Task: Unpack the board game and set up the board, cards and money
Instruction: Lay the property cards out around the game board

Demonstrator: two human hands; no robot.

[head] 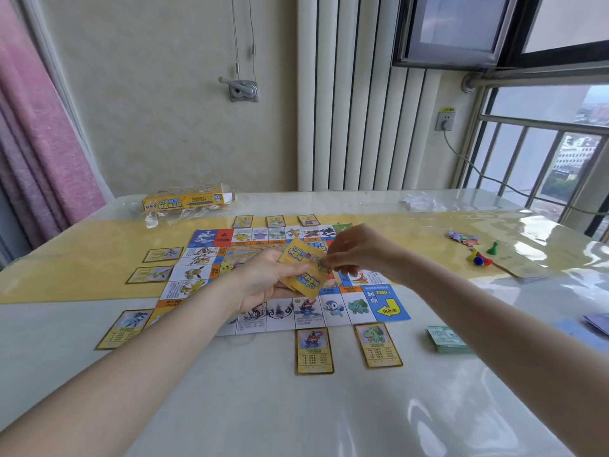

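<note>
The paper game board (392, 306) lies unfolded in the middle of the table. Above it my left hand (263, 278) grips a small stack of yellow-backed cards (304, 273). My right hand (356, 250) pinches the top card of that stack at its right edge. Yellow-framed property cards lie face up around the board: two at the near edge (313, 350) (378, 345), three along the left (122, 328), three along the far edge (275, 221). A pile of green money (446, 339) sits right of the board.
The open yellow game box (188, 200) with clear wrapping lies at the far left of the table. Coloured pawns (479, 257), a heap of small tokens (463, 238) and a paper sheet (524, 268) lie at the right. Purple notes (598, 323) show at the right edge.
</note>
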